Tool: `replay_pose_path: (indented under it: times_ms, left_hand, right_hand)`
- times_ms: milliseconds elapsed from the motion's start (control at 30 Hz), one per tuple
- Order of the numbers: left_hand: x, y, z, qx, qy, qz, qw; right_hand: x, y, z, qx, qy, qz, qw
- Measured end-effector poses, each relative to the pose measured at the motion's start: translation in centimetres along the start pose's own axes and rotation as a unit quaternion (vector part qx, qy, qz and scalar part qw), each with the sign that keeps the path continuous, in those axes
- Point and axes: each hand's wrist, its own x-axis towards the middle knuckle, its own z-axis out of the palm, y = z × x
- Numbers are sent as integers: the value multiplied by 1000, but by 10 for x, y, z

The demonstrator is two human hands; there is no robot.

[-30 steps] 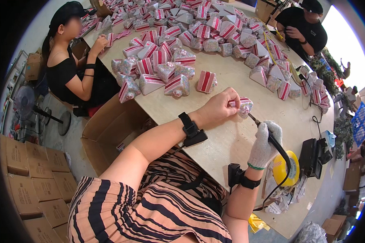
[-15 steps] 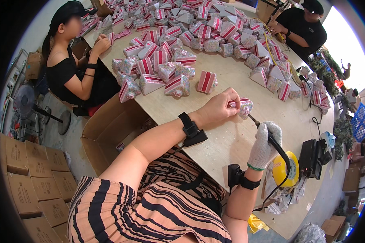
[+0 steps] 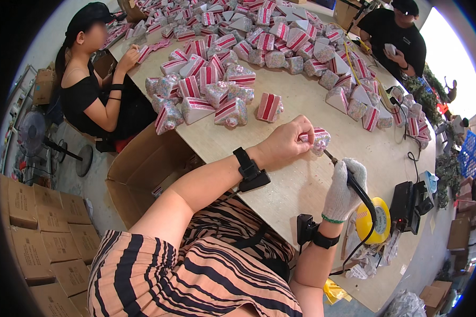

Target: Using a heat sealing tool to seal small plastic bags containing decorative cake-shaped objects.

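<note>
My bare left hand point(image 3: 291, 138) pinches a small artificial cake slice point(image 3: 321, 140), pink and white with a speckled coat, above the table. My right hand point(image 3: 346, 191), in a white knit glove with a green cuff, is closed round a black-handled tool point(image 3: 361, 190) that looks like a soldering iron. Its thin metal tip points at the slice's lower right side; whether they touch I cannot tell. One loose cake slice point(image 3: 269, 107) stands on the table point(image 3: 291, 182) beyond my left hand. My left fingers hide part of the held slice.
A big heap of cake slices point(image 3: 296, 42) covers the far table. At right stand a black power unit point(image 3: 409, 203), a yellow tape roll point(image 3: 373, 221) and cables. An open carton point(image 3: 143, 164) adjoins the left edge. Co-workers sit far left point(image 3: 98, 79) and far right point(image 3: 396, 39).
My hands, the slice and the tool have barely moved. The far-right co-worker's hands have come apart, one now holding up a pale piece. The left co-worker's hands have shifted slightly.
</note>
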Motion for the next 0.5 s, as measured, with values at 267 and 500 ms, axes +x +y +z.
replay_pose_path:
  times_ms: [267, 500]
  left_hand:
    - [0, 4, -1, 11, -12, 0, 1000]
    - [-3, 4, -15, 18, 12, 6, 1000]
  right_hand:
    - [1, 1, 1, -17, -11, -29, 999]
    - [3, 1, -2, 41, 10, 13, 999]
